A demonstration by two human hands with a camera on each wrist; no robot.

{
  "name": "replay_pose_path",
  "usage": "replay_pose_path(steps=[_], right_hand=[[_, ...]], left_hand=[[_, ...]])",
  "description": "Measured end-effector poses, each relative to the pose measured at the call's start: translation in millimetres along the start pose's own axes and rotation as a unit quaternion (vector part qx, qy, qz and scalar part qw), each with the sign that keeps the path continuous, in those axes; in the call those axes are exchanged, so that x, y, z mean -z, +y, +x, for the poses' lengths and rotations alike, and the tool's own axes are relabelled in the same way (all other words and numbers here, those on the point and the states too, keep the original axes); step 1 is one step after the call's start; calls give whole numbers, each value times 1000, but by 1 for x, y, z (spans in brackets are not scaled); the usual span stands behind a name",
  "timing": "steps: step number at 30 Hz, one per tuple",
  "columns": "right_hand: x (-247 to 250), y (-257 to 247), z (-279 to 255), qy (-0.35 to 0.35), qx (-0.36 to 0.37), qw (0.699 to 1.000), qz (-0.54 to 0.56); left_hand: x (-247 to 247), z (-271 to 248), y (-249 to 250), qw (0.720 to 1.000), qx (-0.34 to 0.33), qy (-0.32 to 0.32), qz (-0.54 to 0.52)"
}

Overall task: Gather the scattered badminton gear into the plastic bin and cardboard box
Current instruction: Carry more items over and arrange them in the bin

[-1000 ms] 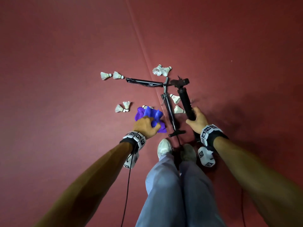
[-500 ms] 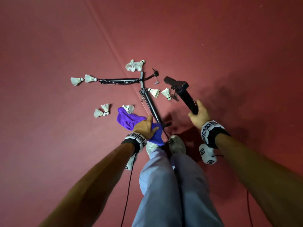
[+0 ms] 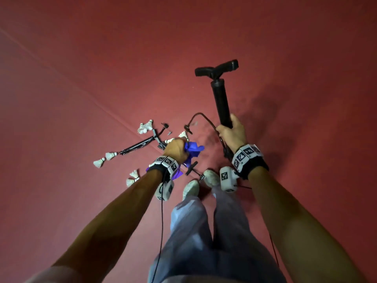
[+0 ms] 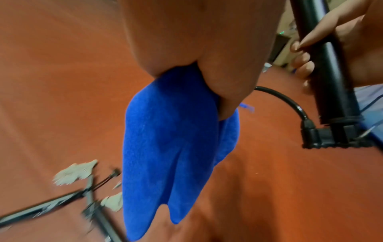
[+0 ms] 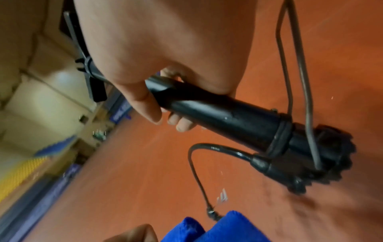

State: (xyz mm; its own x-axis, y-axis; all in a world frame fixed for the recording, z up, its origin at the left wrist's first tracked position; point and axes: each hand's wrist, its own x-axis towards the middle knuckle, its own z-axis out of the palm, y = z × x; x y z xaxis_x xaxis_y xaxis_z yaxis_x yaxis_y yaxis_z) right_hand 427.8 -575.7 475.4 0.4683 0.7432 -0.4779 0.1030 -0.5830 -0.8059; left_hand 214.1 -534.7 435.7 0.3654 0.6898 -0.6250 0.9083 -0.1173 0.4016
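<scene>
My right hand [image 3: 231,131] grips the barrel of a black hand pump [image 3: 220,99], held up off the floor with its T-handle [image 3: 216,68] far from me and its hose [image 3: 206,119] dangling. The right wrist view shows the fingers [image 5: 182,124] curled round the pump barrel [image 5: 223,116]. My left hand [image 3: 176,149] grips a bunched blue cloth [image 3: 193,150]; in the left wrist view the cloth [image 4: 172,155] hangs from the fist. White shuttlecocks [image 3: 145,127] lie scattered on the red floor. No bin or box is in view.
A black folded frame with rods [image 3: 140,144] lies on the red floor [image 3: 81,78] among more shuttlecocks [image 3: 105,159] and another shuttlecock pair [image 3: 133,177]. My feet in white shoes [image 3: 191,187] stand just behind them. A floor seam [image 3: 91,97] runs diagonally.
The right hand has lifted the pump off the floor and swung it upright. The left hand has raised the blue cloth clear of the floor. The view has tilted as I rise.
</scene>
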Motion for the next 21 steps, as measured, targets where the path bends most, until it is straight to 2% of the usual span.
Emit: replay_pose_path(steps=[3, 7, 11, 15, 21], right_hand=[[53, -33, -48, 63, 24, 997, 36], [119, -48, -130, 167, 37, 981, 87], [177, -32, -224, 301, 36, 942, 142], [233, 12, -313, 434, -31, 884, 173], [309, 125, -446, 525, -153, 789, 282]], left_hand=[[34, -30, 62, 996, -83, 14, 7], [52, -78, 132, 971, -231, 56, 2], [41, -134, 201, 949, -315, 28, 9], [-5, -192, 271, 926, -377, -13, 25], [-118, -288, 381, 876, -468, -98, 68]])
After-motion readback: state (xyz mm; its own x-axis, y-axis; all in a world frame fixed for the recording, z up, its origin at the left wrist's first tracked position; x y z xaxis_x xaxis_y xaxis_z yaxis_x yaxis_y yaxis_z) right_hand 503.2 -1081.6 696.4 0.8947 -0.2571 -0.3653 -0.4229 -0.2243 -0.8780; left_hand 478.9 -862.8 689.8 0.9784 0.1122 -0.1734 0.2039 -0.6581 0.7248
